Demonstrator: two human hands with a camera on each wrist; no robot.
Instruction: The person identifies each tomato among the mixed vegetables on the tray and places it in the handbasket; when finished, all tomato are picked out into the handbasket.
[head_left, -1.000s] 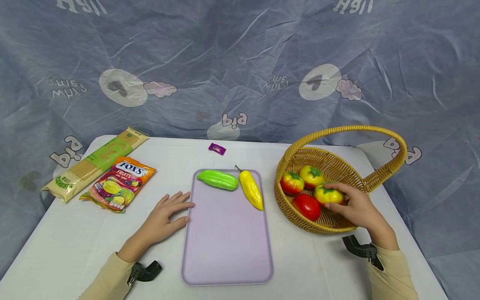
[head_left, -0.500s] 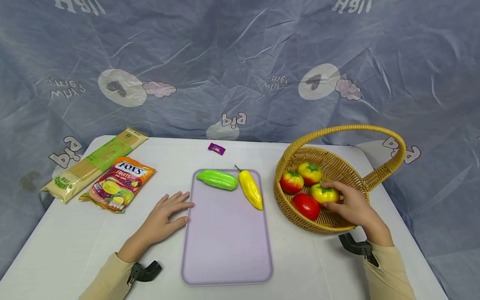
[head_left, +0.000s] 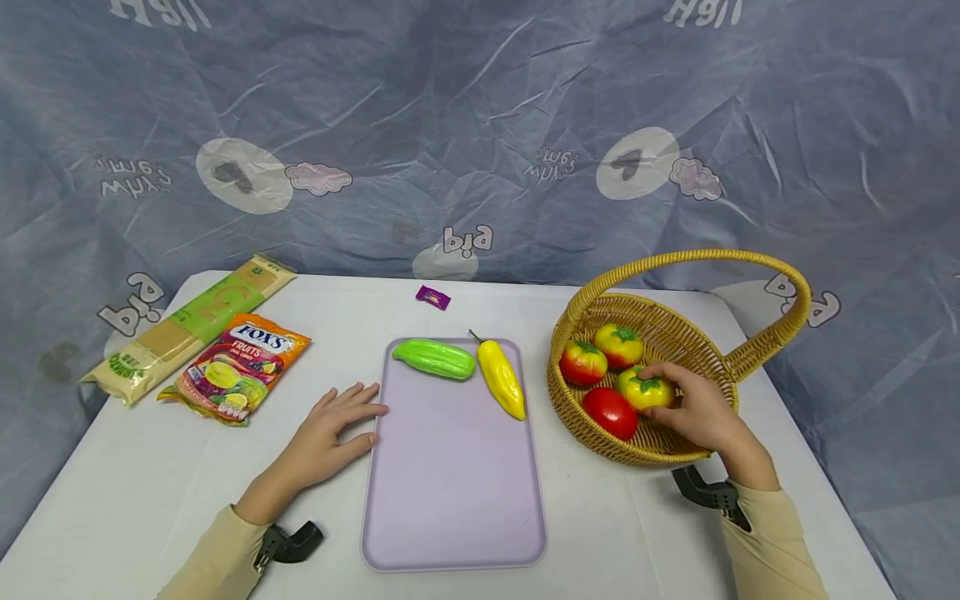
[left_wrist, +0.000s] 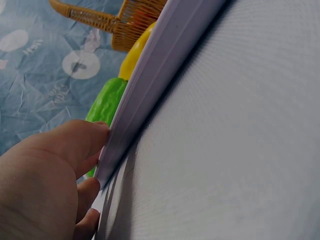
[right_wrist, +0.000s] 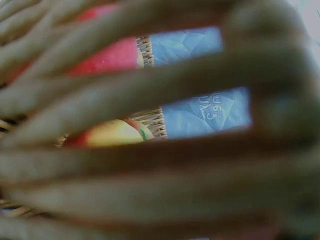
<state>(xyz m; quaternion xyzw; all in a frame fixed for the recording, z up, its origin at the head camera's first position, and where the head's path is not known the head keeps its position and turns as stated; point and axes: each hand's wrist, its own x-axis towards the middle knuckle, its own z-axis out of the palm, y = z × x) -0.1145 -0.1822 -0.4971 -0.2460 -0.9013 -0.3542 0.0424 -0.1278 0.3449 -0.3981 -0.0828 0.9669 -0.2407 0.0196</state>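
In the head view my right hand [head_left: 697,408] reaches into the wicker basket [head_left: 712,342]. Its thumb and fingers hold a yellow persimmon [head_left: 637,388] with a green leafy top. Two more yellow-and-red persimmons [head_left: 619,345] and a smooth red fruit [head_left: 611,414] lie beside it. Blurred basket strands [right_wrist: 150,165] block most of the right wrist view, and the hand is hidden there. My left hand [head_left: 326,442] lies with fingers spread, its fingertips at the left rim of the lilac tray [head_left: 457,500]. The left wrist view shows its thumb and fingers against that tray edge.
A green ridged vegetable [head_left: 435,359] and a yellow pepper [head_left: 501,380] lie at the tray's far end. Behind it is a small purple candy [head_left: 433,297]. At left are a Fox's candy bag [head_left: 236,367] and a long noodle packet [head_left: 195,329]. The basket's tall handle [head_left: 697,255] arches over it.
My right hand has shifted slightly left inside the basket, and the persimmon it holds has moved left with it, against the red fruit. My left hand stays still at the tray.
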